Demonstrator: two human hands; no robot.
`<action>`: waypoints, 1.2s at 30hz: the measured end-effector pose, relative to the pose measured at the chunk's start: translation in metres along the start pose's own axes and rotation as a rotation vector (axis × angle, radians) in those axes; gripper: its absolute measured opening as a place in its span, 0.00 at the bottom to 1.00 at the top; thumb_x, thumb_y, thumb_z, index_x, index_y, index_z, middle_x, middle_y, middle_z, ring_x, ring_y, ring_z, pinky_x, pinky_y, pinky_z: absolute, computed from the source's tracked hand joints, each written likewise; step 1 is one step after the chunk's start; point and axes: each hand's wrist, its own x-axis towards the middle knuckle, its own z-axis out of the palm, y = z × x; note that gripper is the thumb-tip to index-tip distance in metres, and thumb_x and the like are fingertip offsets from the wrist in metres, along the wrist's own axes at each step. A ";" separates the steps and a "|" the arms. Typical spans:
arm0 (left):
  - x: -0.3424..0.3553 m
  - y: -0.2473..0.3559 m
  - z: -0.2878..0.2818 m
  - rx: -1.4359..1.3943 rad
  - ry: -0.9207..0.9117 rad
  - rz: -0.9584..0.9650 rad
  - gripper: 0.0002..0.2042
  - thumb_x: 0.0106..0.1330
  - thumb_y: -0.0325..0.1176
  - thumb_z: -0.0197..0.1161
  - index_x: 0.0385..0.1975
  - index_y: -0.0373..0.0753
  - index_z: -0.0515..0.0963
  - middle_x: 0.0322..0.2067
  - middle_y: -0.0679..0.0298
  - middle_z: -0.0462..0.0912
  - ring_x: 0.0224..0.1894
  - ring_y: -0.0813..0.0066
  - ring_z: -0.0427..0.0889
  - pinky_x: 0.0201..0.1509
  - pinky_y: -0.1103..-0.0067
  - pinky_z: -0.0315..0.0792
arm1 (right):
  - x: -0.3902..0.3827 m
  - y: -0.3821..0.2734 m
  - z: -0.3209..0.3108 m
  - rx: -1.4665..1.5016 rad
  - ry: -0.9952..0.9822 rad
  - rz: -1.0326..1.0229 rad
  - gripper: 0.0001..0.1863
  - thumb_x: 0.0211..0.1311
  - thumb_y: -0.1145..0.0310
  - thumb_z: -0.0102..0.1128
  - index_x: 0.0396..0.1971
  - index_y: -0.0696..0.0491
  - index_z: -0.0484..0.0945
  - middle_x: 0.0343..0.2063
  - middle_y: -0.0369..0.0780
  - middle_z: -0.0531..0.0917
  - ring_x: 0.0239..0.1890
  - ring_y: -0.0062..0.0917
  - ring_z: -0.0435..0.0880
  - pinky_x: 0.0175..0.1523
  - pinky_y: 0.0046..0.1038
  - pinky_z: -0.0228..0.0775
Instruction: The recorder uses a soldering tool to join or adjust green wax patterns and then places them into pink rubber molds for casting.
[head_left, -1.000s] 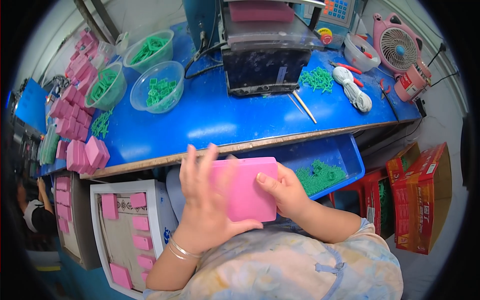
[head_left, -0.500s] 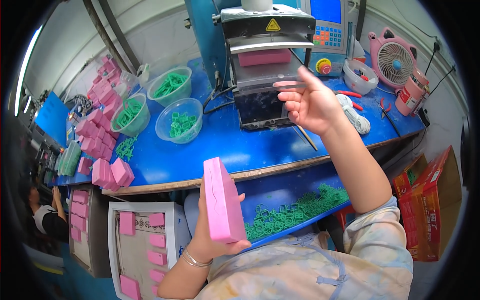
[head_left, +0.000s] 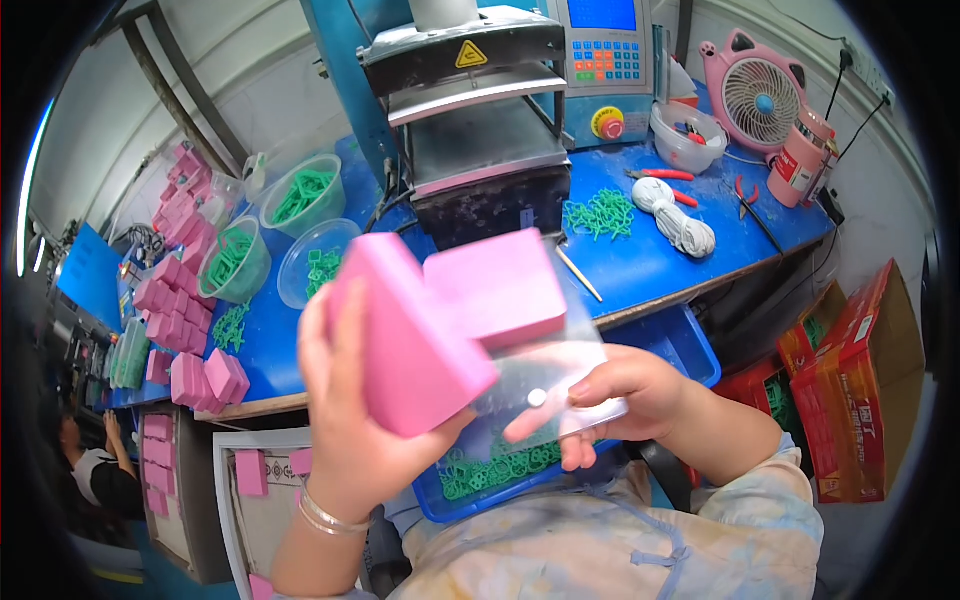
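My left hand (head_left: 350, 440) grips a pink block (head_left: 410, 345), thumb beneath and fingers along its side, tilted up. In my right hand (head_left: 630, 395) is the near edge of a clear plastic plate (head_left: 590, 345). A second pink block (head_left: 500, 285) lies on that plate, right beside the held block. Both are in front of the press (head_left: 490, 145), whose flat metal bed shows with no block on it. Below the plate, a blue tray (head_left: 700, 350) contains many small green pieces (head_left: 500, 470).
Tubs of green pieces (head_left: 305, 195) and stacked pink blocks (head_left: 175, 300) stand at left. To the right are white cord (head_left: 680, 220), red-handled pliers (head_left: 665, 185), a pink fan (head_left: 765, 95) and a red carton (head_left: 850, 400). Another person (head_left: 100, 470) is at far left.
My right hand has drawn the plate and its pink block out of the press, toward me. My left hand has raised its block beside them. The view has shifted right.
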 end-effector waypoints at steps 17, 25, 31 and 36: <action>0.015 -0.007 0.023 0.135 -0.188 0.050 0.42 0.31 0.43 0.75 0.53 0.41 0.65 0.55 0.46 0.60 0.57 0.45 0.61 0.58 0.61 0.60 | -0.032 0.045 -0.014 -0.011 -0.015 0.226 0.30 0.63 0.72 0.44 0.64 0.54 0.47 0.46 0.51 0.75 0.34 0.31 0.81 0.40 0.27 0.73; -0.028 0.016 0.019 0.531 -0.087 0.611 0.24 0.50 0.58 0.62 0.50 0.69 0.70 0.62 0.51 0.51 0.62 0.31 0.47 0.61 0.49 0.52 | -0.015 0.070 -0.034 -0.731 -0.058 -0.068 0.16 0.61 0.74 0.48 0.50 0.57 0.67 0.42 0.42 0.76 0.43 0.25 0.77 0.48 0.28 0.69; -0.048 0.003 0.022 0.432 -0.084 0.563 0.26 0.52 0.56 0.61 0.54 0.76 0.64 0.64 0.54 0.48 0.63 0.31 0.44 0.64 0.50 0.48 | -0.010 0.067 -0.035 -0.980 -0.075 -0.312 0.20 0.57 0.78 0.50 0.52 0.58 0.66 0.48 0.43 0.73 0.51 0.29 0.72 0.55 0.30 0.63; -0.038 0.002 0.030 0.445 -0.022 0.643 0.25 0.51 0.56 0.62 0.52 0.73 0.67 0.64 0.53 0.48 0.63 0.32 0.45 0.63 0.51 0.49 | -0.014 0.063 -0.037 -0.946 -0.088 -0.181 0.20 0.57 0.78 0.50 0.51 0.58 0.67 0.46 0.43 0.74 0.50 0.28 0.73 0.53 0.29 0.64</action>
